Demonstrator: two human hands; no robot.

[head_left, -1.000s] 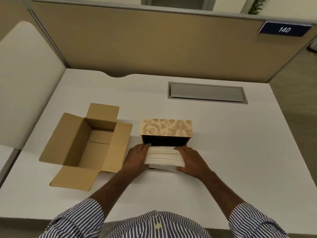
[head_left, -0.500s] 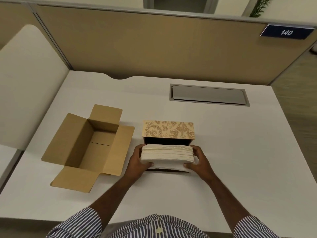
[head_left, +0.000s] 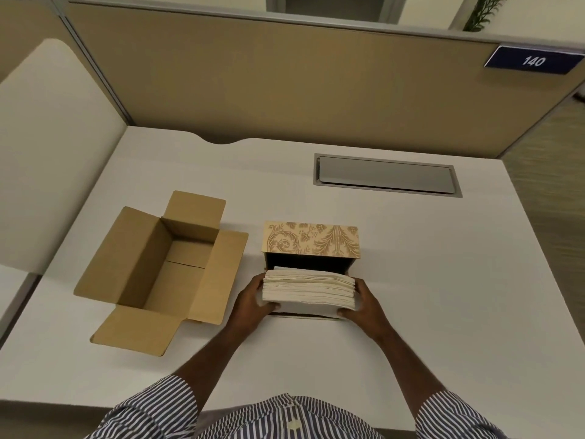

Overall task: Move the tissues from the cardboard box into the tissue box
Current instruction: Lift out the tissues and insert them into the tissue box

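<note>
Your left hand (head_left: 253, 301) and right hand (head_left: 364, 302) clamp the cream stack of folded tissues (head_left: 308, 288) by its ends, over the open gold-patterned tissue box (head_left: 311, 240). Brown cardboard box (head_left: 152, 264) sits empty, left.

Office cubicle, tan partition walls (head_left: 253, 90), numbered plate "140" (head_left: 533, 61), white desk (head_left: 443, 264) with cable hatch (head_left: 386, 178)

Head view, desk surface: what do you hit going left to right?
cardboard box → left hand → stack of tissues → right hand. The tissue box and grey desk hatch lie farther back, overlapping that span.
</note>
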